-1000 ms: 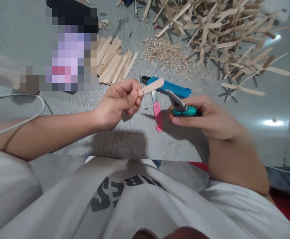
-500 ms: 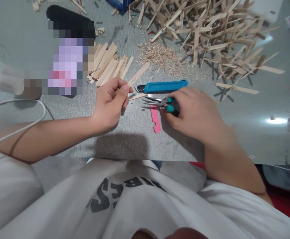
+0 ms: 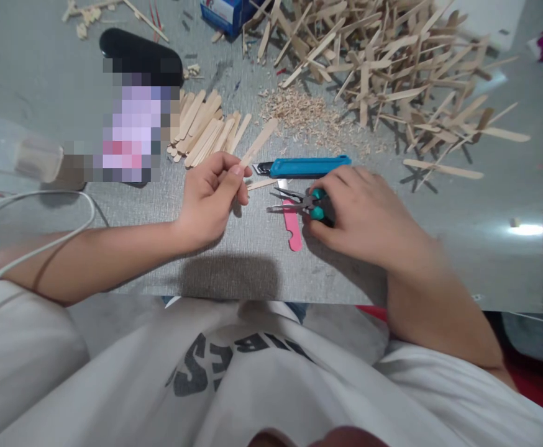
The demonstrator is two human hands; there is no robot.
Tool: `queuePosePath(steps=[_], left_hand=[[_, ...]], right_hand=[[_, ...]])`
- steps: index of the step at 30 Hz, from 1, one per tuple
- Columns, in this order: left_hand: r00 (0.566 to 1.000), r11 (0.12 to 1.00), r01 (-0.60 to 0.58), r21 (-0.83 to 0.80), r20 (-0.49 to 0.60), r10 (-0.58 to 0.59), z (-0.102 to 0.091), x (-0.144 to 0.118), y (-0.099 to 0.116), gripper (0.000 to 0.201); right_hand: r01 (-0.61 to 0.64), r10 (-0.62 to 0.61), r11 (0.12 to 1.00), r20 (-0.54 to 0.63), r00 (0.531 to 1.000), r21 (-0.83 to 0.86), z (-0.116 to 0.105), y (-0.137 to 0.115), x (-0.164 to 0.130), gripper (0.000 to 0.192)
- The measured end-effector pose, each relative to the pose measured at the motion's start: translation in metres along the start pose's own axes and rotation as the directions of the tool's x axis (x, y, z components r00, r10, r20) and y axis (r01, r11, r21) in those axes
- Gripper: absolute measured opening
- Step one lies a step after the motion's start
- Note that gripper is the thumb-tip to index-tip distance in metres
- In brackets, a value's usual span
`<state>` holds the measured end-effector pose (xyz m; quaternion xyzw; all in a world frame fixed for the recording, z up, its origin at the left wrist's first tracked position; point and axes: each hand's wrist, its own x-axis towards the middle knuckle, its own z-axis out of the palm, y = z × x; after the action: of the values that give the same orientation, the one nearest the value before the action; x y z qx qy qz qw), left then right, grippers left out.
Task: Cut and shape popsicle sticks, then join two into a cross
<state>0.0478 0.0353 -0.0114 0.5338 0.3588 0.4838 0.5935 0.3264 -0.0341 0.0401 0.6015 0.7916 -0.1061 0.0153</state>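
Pale wooden stick, flat and round-ended, pinched in left hand; right hand grips teal-handled pliers.

view: head-worn, single | faces: forward and down, table | range: close, over both forearms | overlap: n/a

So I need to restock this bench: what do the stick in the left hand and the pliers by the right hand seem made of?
The stick in the left hand looks like bare, unfinished wood: pale tan, matte, flat with a rounded end. The pliers under the right hand show shiny grey jaws, likely steel, and teal grips, probably plastic or rubber.
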Motion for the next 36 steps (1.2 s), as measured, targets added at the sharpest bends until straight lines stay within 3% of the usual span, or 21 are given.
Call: queuePosePath(steps=[5,14,19,24,30,33,36], left_hand=[[0.998,0.994,0.063,-0.089,0.015,-0.062,-0.004,0.001,0.000,0.045],[0.999,0.977,-0.043,-0.207,-0.020,0.040,0.002,0.002,-0.013,0.055],[0.970,0.964,-0.233,-0.131,-0.102,0.221,0.001,0.007,-0.026,0.056],[0.928,0.930,-0.364,-0.044,-0.102,0.359,0.001,0.008,-0.024,0.055],[0.904,0.903,-0.427,-0.050,-0.056,0.424,0.004,-0.003,-0.019,0.046],[0.884,0.884,-0.466,-0.037,-0.058,0.464,0.003,-0.010,-0.012,0.042],[0.887,0.887,-0.462,-0.012,-0.032,0.461,0.002,-0.019,-0.001,0.037]], right_hand=[[0.028,-0.028,0.999,-0.002,1.000,0.029,0.002,0.006,-0.001,0.039],[0.033,-0.031,0.998,-0.025,0.999,0.055,-0.005,0.005,0.001,0.039],[0.051,-0.017,0.984,-0.194,0.981,0.173,-0.007,-0.027,0.029,0.034],[0.108,-0.108,0.994,-0.020,0.994,-0.002,-0.004,-0.068,0.074,0.027],[0.111,-0.110,0.993,0.027,0.994,-0.048,0.006,-0.092,0.102,0.023],[0.133,-0.133,0.991,-0.010,0.991,0.024,0.003,-0.087,0.097,0.019],[0.125,-0.103,0.961,-0.101,0.990,0.245,-0.007,-0.071,0.082,0.014]])
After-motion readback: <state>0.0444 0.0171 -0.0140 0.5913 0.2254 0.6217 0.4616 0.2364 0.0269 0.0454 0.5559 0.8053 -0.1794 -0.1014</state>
